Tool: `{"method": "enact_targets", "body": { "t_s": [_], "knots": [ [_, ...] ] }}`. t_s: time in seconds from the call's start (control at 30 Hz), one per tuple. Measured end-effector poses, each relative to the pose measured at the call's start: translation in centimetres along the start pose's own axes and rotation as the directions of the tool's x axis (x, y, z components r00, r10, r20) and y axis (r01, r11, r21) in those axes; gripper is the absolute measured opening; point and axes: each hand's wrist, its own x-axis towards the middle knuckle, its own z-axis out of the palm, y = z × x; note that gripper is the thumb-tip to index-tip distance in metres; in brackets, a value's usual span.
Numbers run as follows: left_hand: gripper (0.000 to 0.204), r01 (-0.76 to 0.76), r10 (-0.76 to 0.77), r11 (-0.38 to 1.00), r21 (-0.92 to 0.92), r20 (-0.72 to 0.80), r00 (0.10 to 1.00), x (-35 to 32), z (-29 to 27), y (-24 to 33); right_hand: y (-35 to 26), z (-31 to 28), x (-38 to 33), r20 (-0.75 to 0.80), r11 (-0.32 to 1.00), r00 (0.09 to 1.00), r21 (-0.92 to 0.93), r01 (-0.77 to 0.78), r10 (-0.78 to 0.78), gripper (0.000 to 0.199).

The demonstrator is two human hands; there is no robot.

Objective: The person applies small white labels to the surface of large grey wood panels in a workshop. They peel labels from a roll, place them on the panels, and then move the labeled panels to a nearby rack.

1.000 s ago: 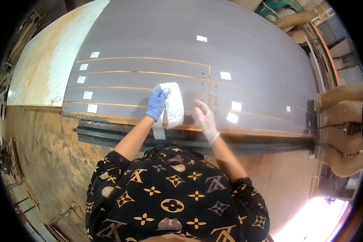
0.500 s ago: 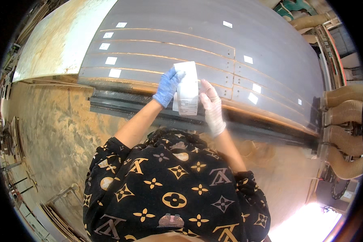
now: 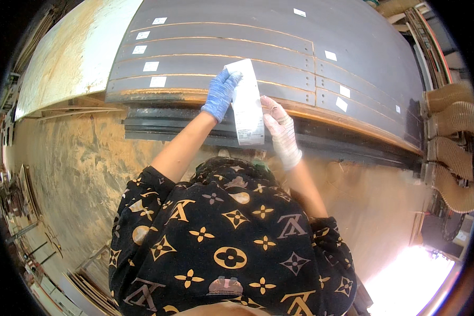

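Head view: my left hand (image 3: 219, 98) pinches the white label strip (image 3: 248, 111) before the grey panel (image 3: 237, 15), best held flat while my right hand (image 3: 282, 130), thumb and fingers parted, hovers beside its edge.

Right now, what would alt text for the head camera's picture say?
A person's blue-gloved left hand holds a printed white strip, the white-gloved right hand close to its edge. Beyond lies a grey panel dotted with white labels.

paper strip (image 3: 249, 113) before the panel (image 3: 221, 16); labels (image 3: 158, 81) on the panel; hoses (image 3: 454, 150) right, board (image 3: 73, 58) left.
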Motion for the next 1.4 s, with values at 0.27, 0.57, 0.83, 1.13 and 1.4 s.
{"method": "enact_targets", "body": {
  "t_s": [0.27, 0.57, 0.83, 1.13, 1.4],
  "knots": [
    [0.021, 0.109, -0.114, 0.98, -0.166, -0.023, 0.993, 2.2, -0.3, -1.0, 0.1, 0.0, -1.3, -0.036, 0.992, 0.995, 0.095, -0.086, 0.09, 0.041],
    [0.021, 0.096, -0.109, 0.977, -0.192, -0.058, 0.992, 3.0, -0.8, -0.7, -0.9, 0.3, -2.2, -0.015, 0.988, 0.993, 0.097, -0.118, 0.12, 0.041],
    [0.023, 0.098, -0.107, 0.99, -0.097, -0.087, 0.99, 3.5, -2.0, -1.0, -1.3, 0.9, -2.3, -0.03, 0.989, 0.988, -0.001, -0.15, 0.15, 0.04],
    [0.022, 0.114, -0.172, 0.937, -0.331, -0.151, 0.973, 4.3, -2.5, -2.5, -1.9, 1.7, -0.2, -0.001, 0.783, 0.997, -0.619, 0.06, -0.077, 0.026],
    [0.021, 0.024, -0.161, 0.862, -0.507, -0.227, 0.961, 5.9, -3.1, -3.9, -2.4, 0.4, 2.2, 0.21, 0.54, 0.97, -0.806, 0.242, -0.121, 0.012]
  ]
}}
